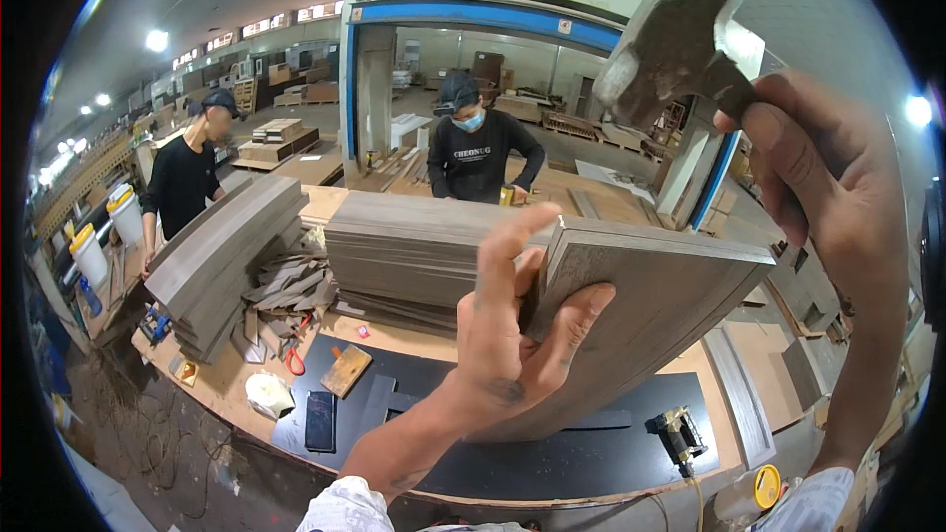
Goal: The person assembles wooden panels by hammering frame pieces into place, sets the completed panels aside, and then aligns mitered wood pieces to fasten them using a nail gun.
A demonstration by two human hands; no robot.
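Note:
My right hand (833, 163) is raised at the upper right, its fingers closed round the handle of a hammer (670, 39). The worn metal head is up in the air, apart from the wood. In the middle my left hand (512, 335) grips the upper left corner of a grey-brown wooden panel (641, 310), thumb on the near face and fingers round the edge. The panel stands tilted on its edge over a black mat (591, 468). It looks layered along the top, but I cannot tell whether it is one piece or several.
Stacked boards (414, 246) lie behind the panel, with another stack (222, 256) to the left beside wood offcuts (291, 281). A phone (320, 422), a wood block (347, 371) and a hosed power tool (678, 438) rest on the table. Two people (478, 158) work beyond.

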